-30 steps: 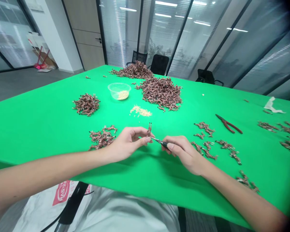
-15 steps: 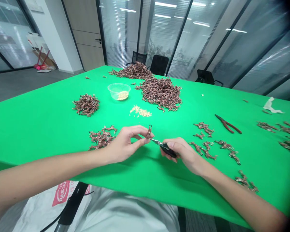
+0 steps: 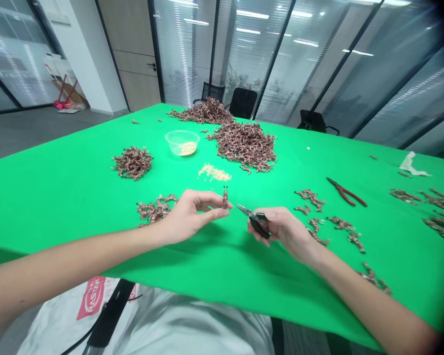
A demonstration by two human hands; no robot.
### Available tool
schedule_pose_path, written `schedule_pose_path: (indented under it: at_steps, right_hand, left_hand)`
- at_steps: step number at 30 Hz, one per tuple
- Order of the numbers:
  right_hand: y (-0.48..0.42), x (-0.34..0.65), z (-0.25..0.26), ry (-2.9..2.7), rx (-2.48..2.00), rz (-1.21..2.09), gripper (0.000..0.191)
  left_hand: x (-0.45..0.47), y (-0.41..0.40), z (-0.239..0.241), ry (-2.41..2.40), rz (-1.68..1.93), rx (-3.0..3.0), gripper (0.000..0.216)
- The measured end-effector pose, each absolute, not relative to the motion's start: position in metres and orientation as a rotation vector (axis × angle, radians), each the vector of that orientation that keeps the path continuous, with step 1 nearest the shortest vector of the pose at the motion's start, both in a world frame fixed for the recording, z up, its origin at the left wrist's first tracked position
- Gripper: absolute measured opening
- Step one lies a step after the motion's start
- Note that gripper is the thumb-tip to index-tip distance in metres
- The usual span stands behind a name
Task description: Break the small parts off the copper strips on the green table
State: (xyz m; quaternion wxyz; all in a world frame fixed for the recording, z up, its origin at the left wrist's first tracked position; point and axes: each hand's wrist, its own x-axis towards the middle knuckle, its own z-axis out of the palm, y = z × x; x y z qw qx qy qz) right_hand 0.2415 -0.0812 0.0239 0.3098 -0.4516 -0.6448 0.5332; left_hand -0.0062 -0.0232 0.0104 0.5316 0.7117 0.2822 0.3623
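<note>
My left hand (image 3: 194, 212) is closed, pinching a small brown figure (image 3: 225, 198) between thumb and fingertips, with two thin dark-tipped prongs pointing up. In my right hand (image 3: 281, 227) is a pair of small black-handled pliers (image 3: 257, 222), gripped in the fist. Their metal jaws point at the figure and stand apart from it by a short gap. Left of my left hand lies a loose pile of similar brown figures (image 3: 155, 209), partly hidden by the wrist. More scattered figures (image 3: 313, 199) lie beyond my right hand.
On the green tablecloth (image 3: 77, 182) stand a clear bowl (image 3: 173, 144) with pale bits and a small spread of pale bits (image 3: 214, 172). Behind is a large heap of brown figures (image 3: 246, 145). A smaller heap (image 3: 133, 162) sits left; red-handled pliers (image 3: 346, 191) and white tissue (image 3: 412, 165) lie right.
The plier jaws have drawn back to the right, away from the figure. The figure now stands more upright between my left fingertips.
</note>
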Motion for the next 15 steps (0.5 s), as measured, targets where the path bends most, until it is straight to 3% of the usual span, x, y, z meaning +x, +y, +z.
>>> schedule_pose_path:
  at_steps: [3, 5, 15]
  right_hand:
    - [-0.0821, 0.2450, 0.0261, -2.114, -1.136, 0.690, 0.030]
    - [-0.0827, 0.2450, 0.0255, -2.247, -1.081, 0.410, 0.024]
    - [-0.0804, 0.2434, 0.0165, -2.356, -1.007, 0.146, 0.013]
  left_hand:
    - [-0.0058, -0.0225, 0.0058, 0.679, 0.740, 1.492, 0.037]
    - [-0.0053, -0.0228, 0.0043, 0.668, 0.721, 1.435, 0.035]
    - [-0.0019, -0.0263, 0.0069, 0.579, 0.720, 1.327, 0.032]
